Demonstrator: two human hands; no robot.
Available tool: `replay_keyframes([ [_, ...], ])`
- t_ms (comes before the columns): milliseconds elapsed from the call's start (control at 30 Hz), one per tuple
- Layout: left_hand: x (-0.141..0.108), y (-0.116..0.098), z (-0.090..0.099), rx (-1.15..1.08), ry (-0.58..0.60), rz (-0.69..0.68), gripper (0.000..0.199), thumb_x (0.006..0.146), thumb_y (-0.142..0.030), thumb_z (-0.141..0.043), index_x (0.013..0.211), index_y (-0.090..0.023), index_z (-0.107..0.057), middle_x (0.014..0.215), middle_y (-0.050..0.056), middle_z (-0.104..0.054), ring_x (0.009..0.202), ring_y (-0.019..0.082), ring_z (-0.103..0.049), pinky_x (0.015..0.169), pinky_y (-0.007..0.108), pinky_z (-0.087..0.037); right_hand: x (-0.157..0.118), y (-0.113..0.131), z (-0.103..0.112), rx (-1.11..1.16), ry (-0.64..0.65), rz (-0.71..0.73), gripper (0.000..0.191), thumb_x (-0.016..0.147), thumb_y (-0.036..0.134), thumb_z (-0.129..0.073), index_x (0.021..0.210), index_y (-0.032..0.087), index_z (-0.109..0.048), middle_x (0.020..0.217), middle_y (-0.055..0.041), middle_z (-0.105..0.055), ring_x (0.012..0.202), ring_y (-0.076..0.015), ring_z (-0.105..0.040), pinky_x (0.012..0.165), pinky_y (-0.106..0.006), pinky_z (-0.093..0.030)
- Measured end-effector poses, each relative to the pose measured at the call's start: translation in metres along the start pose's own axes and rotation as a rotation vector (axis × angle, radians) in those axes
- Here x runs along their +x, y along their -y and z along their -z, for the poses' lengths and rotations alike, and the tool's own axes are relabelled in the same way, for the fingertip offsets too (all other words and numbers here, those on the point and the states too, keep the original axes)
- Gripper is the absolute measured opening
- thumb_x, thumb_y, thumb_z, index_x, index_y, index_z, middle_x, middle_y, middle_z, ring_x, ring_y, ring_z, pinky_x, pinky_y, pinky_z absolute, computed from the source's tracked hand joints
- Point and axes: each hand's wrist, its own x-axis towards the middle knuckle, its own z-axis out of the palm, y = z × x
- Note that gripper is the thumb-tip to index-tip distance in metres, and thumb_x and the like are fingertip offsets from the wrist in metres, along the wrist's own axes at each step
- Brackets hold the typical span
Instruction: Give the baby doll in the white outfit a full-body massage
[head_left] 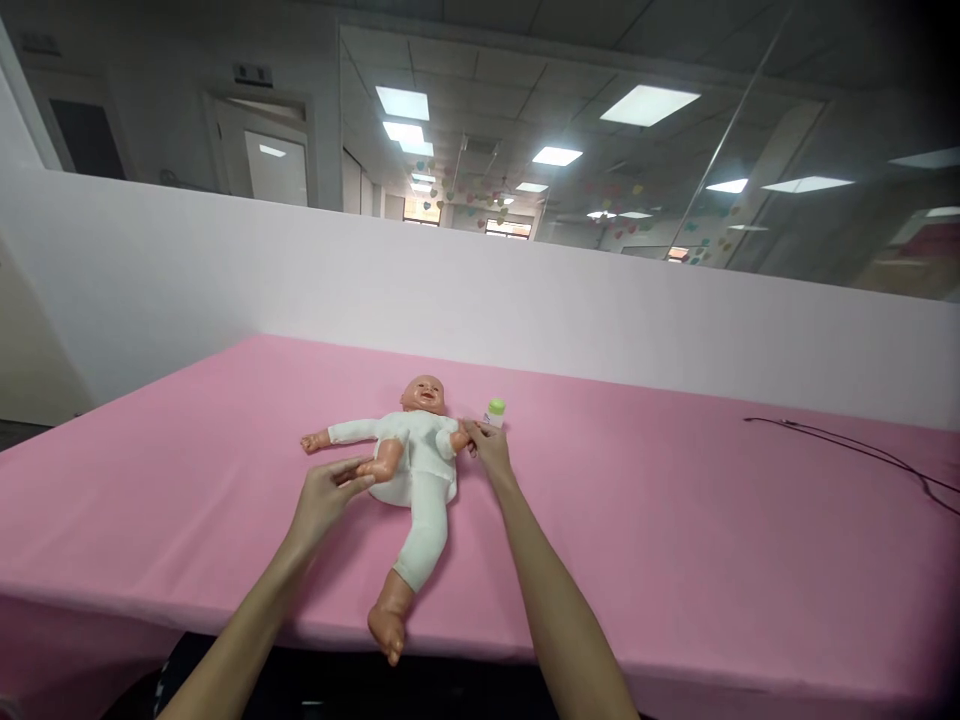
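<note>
A baby doll (431, 455) in a white cloth body lies on its back, head away from me. One leg is bent up over the body, and the other stretches towards the table's front edge. My left hand (327, 492) is closed on the foot of the bent leg, fingers above and thumb below. On the other side, my right hand (490, 450) pinches the doll's hand and lower arm, which is bent at the body. The doll's other arm reaches out to the left, untouched. Just behind my right hand stands a small clear bottle with a green cap (496, 407), partly hidden.
A pink cloth (637, 520) covers the table. Thin black cables (847, 446) lie at its right side. Behind the table rises a white low wall (525, 310) with glass above it, through which ceiling lights show.
</note>
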Motion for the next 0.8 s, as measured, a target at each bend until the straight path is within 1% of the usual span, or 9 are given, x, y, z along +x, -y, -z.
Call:
replay_keyframes([
  [100,-0.048,0.005,0.022,0.097,0.011,0.003,0.037,0.074,-0.045,-0.086,0.102,-0.021,-0.087,0.108,0.010,-0.083,0.105,0.035,-0.077,0.094,0.042,-0.062,0.012,-0.018,0.022,0.114,-0.304,-0.104,0.047,0.069,0.063,-0.084,0.062,0.020,-0.066,0.050,0.0033,-0.050,0.049,-0.0128,-0.042,0.048,-0.028,-0.034],
  [167,-0.082,0.013,0.035,0.119,0.032,0.014,0.033,0.073,-0.047,-0.087,0.096,-0.023,-0.088,0.100,0.008,-0.082,0.097,0.032,-0.077,0.086,0.037,-0.063,0.016,-0.031,0.039,0.106,-0.453,-0.195,0.041,0.071,0.057,-0.082,0.059,0.022,-0.063,0.051,0.0025,-0.052,0.049,-0.0140,-0.043,0.049,-0.029,-0.034],
  [267,-0.123,0.029,0.045,0.137,0.080,0.054,0.033,0.076,-0.049,-0.086,0.098,-0.025,-0.089,0.090,0.007,-0.080,0.087,0.028,-0.076,0.078,0.031,-0.062,0.018,-0.044,0.063,-0.083,-0.575,-0.277,0.038,0.077,0.050,-0.075,0.055,0.024,-0.059,0.047,0.0022,-0.050,0.048,-0.0162,-0.043,0.048,-0.031,-0.031],
  [367,-0.143,0.041,0.043,0.123,0.119,0.100,0.033,0.074,-0.050,-0.086,0.096,-0.026,-0.089,0.081,0.006,-0.076,0.079,0.026,-0.074,0.072,0.030,-0.061,0.015,-0.048,0.080,-0.429,-0.586,-0.243,0.038,0.082,0.046,-0.073,0.054,0.024,-0.060,0.052,-0.0016,-0.056,0.053,-0.0193,-0.048,0.052,-0.031,-0.032],
  [500,-0.146,0.043,0.035,0.118,0.116,0.097,0.032,0.073,-0.052,-0.087,0.093,-0.027,-0.089,0.082,0.007,-0.076,0.080,0.027,-0.074,0.074,0.031,-0.061,0.006,-0.043,0.087,-0.791,-0.483,-0.311,0.034,0.093,0.044,-0.065,0.069,0.020,-0.071,0.073,-0.0098,-0.069,0.065,-0.0225,-0.060,0.061,-0.033,-0.039],
  [600,-0.143,0.036,0.036,0.147,0.219,0.058,0.030,0.073,-0.050,-0.088,0.095,-0.029,-0.089,0.083,0.007,-0.076,0.079,0.027,-0.074,0.074,0.032,-0.061,0.002,-0.031,0.080,-0.999,-0.427,-0.304,0.028,0.099,0.032,-0.055,0.094,0.016,-0.077,0.106,-0.0161,-0.071,0.085,-0.0243,-0.067,0.071,-0.033,-0.044],
  [700,-0.134,0.021,0.042,0.172,0.289,0.033,0.024,0.076,-0.048,-0.086,0.091,-0.029,-0.088,0.086,0.007,-0.078,0.083,0.027,-0.075,0.076,0.032,-0.061,0.005,-0.001,0.067,-1.095,-0.464,-0.143,0.034,0.100,0.022,-0.047,0.119,0.016,-0.075,0.139,-0.0183,-0.060,0.117,-0.0270,-0.062,0.081,-0.033,-0.046],
  [767,-0.118,0.008,0.048,0.208,0.244,0.005,0.024,0.079,-0.050,-0.082,0.087,-0.027,-0.087,0.087,0.007,-0.079,0.083,0.027,-0.076,0.076,0.032,-0.061,0.006,0.030,0.055,-1.041,-0.455,0.003,0.037,0.100,0.022,-0.044,0.122,0.016,-0.074,0.140,-0.0175,-0.060,0.124,-0.0276,-0.059,0.086,-0.034,-0.046],
  [800,-0.106,0.001,0.050,0.230,0.205,-0.017,0.027,0.081,-0.051,-0.080,0.086,-0.026,-0.086,0.087,0.007,-0.079,0.084,0.027,-0.076,0.076,0.032,-0.061,0.002,0.048,0.048,-0.987,-0.408,0.063,0.035,0.100,0.022,-0.045,0.117,0.016,-0.075,0.133,-0.0168,-0.065,0.119,-0.0271,-0.061,0.087,-0.034,-0.046],
])
